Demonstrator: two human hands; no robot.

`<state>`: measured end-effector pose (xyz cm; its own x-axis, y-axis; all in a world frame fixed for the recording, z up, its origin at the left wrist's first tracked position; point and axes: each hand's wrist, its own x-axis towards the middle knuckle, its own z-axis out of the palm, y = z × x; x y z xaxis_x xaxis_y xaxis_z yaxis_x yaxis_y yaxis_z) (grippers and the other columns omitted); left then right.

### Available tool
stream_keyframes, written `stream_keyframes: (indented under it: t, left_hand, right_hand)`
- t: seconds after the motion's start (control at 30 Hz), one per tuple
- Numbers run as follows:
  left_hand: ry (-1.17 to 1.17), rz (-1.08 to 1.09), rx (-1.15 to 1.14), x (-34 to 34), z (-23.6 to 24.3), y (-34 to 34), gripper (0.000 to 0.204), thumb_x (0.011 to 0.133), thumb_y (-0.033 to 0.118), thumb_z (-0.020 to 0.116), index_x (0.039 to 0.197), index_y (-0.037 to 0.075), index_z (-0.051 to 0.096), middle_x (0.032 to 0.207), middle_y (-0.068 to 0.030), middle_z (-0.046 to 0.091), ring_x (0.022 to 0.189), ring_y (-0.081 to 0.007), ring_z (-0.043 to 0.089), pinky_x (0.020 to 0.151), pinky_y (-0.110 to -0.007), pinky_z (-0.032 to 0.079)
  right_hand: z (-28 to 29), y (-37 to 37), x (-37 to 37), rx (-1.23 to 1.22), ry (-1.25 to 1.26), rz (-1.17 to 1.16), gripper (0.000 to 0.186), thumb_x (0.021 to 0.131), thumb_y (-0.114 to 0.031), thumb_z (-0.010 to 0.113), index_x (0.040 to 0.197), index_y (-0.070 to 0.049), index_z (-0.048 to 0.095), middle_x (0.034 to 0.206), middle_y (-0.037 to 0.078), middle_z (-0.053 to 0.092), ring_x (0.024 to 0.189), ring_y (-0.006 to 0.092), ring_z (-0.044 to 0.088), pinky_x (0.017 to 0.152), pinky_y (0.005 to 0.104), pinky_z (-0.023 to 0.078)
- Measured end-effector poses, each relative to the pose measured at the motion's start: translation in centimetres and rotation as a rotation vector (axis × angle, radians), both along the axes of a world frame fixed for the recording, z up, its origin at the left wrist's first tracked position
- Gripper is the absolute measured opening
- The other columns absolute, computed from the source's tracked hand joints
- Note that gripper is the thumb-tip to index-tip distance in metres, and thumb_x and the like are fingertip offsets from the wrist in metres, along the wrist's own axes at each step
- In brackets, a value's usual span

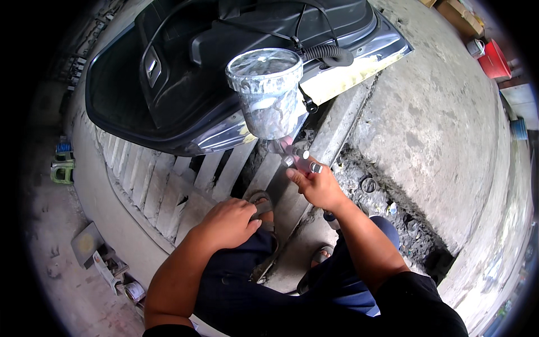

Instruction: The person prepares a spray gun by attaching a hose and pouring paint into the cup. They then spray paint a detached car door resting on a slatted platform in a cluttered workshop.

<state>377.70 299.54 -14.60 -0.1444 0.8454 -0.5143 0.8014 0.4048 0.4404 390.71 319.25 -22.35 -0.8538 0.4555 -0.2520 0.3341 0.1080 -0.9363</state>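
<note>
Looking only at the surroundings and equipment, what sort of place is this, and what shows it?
Probably a vehicle body-repair workshop: there is a car door with yellowish patches along its edge, and the right hand holds what looks like a spray gun under a smeared cup.

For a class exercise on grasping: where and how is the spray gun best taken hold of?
Probably by its handle, mostly hidden in the right hand, coming from the person's near right side: the spray gun's knobs face the person, while the wide, smeared cup above looks awkward to grip.
</note>
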Motion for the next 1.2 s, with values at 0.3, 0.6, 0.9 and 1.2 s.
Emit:
stream_keyframes:
  t: [0.3, 0.6, 0.9, 1.2]
  left_hand:
    - [-0.031, 0.037, -0.021, -0.2, -0.1, 0.1, 0.027, 0.087, 0.026, 0.06, 0.096, 0.001, 0.06, 0.099, -0.0177, 0.062, 0.097, -0.0365, 0.057, 0.084, -0.044, 0.046]
    - [-0.046, -0.009, -0.052, -0.1, 0.0, 0.5, 0.029, 0.087, 0.026, 0.06, 0.098, -0.001, 0.061, 0.101, -0.018, 0.062, 0.101, -0.0361, 0.057, 0.087, -0.044, 0.045]
    - [-0.026, -0.001, -0.046, 0.0, -0.3, -0.3, 0.028, 0.087, 0.025, 0.06, 0.099, 0.0, 0.06, 0.102, -0.0171, 0.061, 0.101, -0.0352, 0.057, 0.087, -0.043, 0.046]
    - [-0.018, -0.049, -0.019, 0.4, 0.0, 0.5, 0.025, 0.088, 0.024, 0.058, 0.097, 0.001, 0.06, 0.102, -0.0156, 0.061, 0.101, -0.0343, 0.056, 0.088, -0.043, 0.045]
  right_hand:
    - [0.0, 0.9, 0.7, -0.042, -0.033, -0.083, 0.026, 0.09, -0.023, 0.064, 0.1, -0.001, 0.056, 0.071, 0.016, 0.059, 0.065, 0.0287, 0.058, 0.063, 0.0374, 0.047]
    - [-0.3, 0.9, 0.7, -0.001, -0.063, -0.081, 0.026, 0.09, -0.024, 0.064, 0.099, -0.001, 0.056, 0.074, 0.018, 0.061, 0.069, 0.0348, 0.06, 0.064, 0.04, 0.047]
    - [-0.1, -0.4, 0.0, -0.044, -0.021, 0.012, 0.027, 0.089, -0.027, 0.065, 0.098, -0.003, 0.055, 0.075, 0.02, 0.06, 0.073, 0.0397, 0.06, 0.065, 0.0422, 0.047]
    - [-1.2, 0.9, 0.9, -0.067, -0.01, -0.083, 0.028, 0.089, -0.025, 0.065, 0.098, -0.001, 0.055, 0.072, 0.017, 0.059, 0.067, 0.032, 0.058, 0.064, 0.0385, 0.047]
